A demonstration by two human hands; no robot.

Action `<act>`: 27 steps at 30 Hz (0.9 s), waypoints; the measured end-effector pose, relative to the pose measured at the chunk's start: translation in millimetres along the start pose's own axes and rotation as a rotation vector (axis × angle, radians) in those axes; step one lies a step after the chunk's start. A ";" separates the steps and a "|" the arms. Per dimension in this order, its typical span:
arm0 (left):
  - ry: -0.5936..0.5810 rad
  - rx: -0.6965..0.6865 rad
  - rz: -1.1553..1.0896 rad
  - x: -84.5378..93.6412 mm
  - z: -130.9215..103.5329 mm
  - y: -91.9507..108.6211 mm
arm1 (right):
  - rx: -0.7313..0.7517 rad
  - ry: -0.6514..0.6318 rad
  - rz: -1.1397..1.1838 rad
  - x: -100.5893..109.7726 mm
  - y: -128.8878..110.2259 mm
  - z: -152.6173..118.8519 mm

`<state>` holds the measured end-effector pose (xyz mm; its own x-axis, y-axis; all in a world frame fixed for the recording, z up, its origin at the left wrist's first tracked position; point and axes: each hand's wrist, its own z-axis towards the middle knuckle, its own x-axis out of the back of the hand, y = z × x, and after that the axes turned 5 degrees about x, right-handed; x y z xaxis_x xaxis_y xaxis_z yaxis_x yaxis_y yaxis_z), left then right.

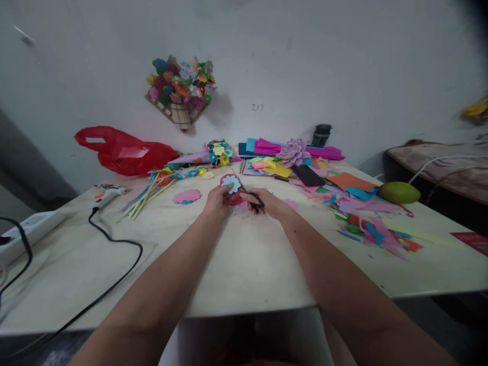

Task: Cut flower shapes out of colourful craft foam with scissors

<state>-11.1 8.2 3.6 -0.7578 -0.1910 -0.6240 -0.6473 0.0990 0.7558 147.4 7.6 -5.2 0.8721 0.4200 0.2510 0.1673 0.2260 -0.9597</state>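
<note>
Left hand [218, 198]: fingers pinched on light blue flower [231, 183] stacked over red piece [236, 199]. Right hand [266, 199]: fingers closed round scissors [256, 200], blades just right of the flower, alongside the red edge. Can't tell blade gap or contact. Relative to the flower: pink scalloped piece [186, 196] near left, glue gun [110, 194] well left; bouquet [220, 154] behind; phone [308, 176] right, scraps [375, 233] farther right, nearer me.
</note>
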 end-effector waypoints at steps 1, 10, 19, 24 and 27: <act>0.003 0.001 -0.001 -0.1 -0.1 0.0 | -0.004 0.003 -0.002 -0.2 -0.5 -0.2; -0.005 0.009 0.003 0.8 1.4 -0.3 | -0.027 0.007 0.011 0.0 -0.7 -0.9; 0.001 -0.022 0.068 2.8 0.9 1.4 | -0.031 0.008 0.002 -0.4 -3.0 -1.3; -0.015 -0.037 0.089 5.4 3.6 2.2 | -0.038 0.013 0.014 -1.3 -6.4 -3.0; -0.017 -0.034 0.098 8.5 8.1 2.2 | -0.065 0.018 0.030 -1.8 -8.6 -4.1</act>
<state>-19.6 14.7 -1.7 -0.8186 -0.1649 -0.5501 -0.5673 0.0834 0.8193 146.3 1.3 2.0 0.8851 0.4099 0.2205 0.1700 0.1563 -0.9730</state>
